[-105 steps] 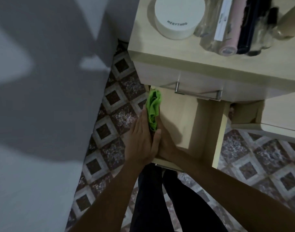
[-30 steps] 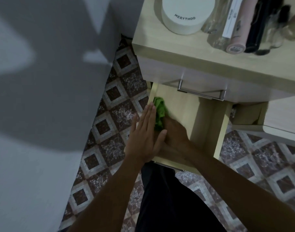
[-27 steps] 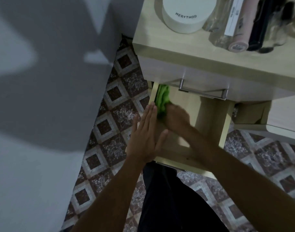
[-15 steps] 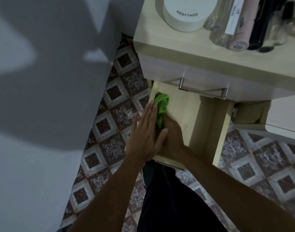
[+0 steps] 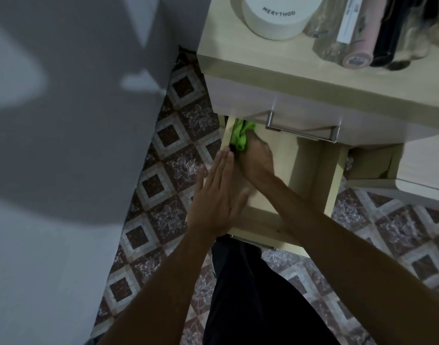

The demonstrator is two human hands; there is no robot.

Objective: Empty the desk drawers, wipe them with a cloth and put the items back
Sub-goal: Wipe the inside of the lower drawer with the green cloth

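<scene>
**Cloth worked into the drawer's far corner**

At frame centre, the right hand clutches the bright green crumpled cloth, pushing it against the inner left wall of the pulled-out pale wooden drawer. The left hand, fingers straight, lies flat on the drawer's left edge, probably to steady it.

cloth in drawer back left corner, right hand behind it, left hand on left wall
</scene>
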